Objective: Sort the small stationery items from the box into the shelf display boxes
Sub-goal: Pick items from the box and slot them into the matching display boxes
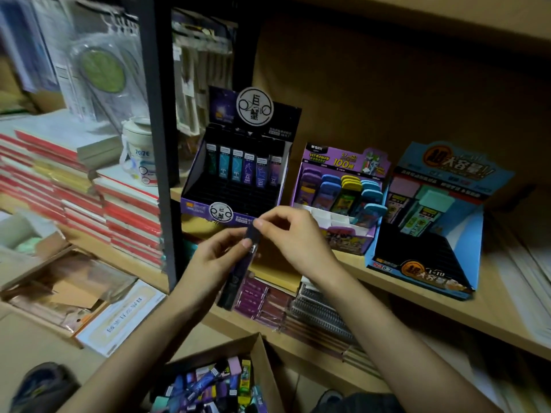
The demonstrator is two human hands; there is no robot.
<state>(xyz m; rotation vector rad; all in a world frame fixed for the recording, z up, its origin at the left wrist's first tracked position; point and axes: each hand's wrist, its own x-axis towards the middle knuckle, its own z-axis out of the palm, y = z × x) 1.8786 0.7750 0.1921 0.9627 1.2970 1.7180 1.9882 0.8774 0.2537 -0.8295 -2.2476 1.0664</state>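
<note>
Purple-black lead case (237, 278) stands nearly upright between both hands. The left hand (219, 257) grips its middle and the right hand (293, 234) pinches its top end, just in front of the purple display box (196, 207). Below them, the cardboard box (264, 353) holds mixed cases.

The shelf bay (387, 99) stands open above the display boxes, up to the upper shelf board (417, 16) at top right. The black post (158, 144) closes the left. Bare front slots lie free in the purple display box (232, 192) at centre and the blue display box (423, 248) at right. The left hand (217, 254) and right hand (295, 236), gripping a dark case (240, 272), block the centre box's front.
</note>
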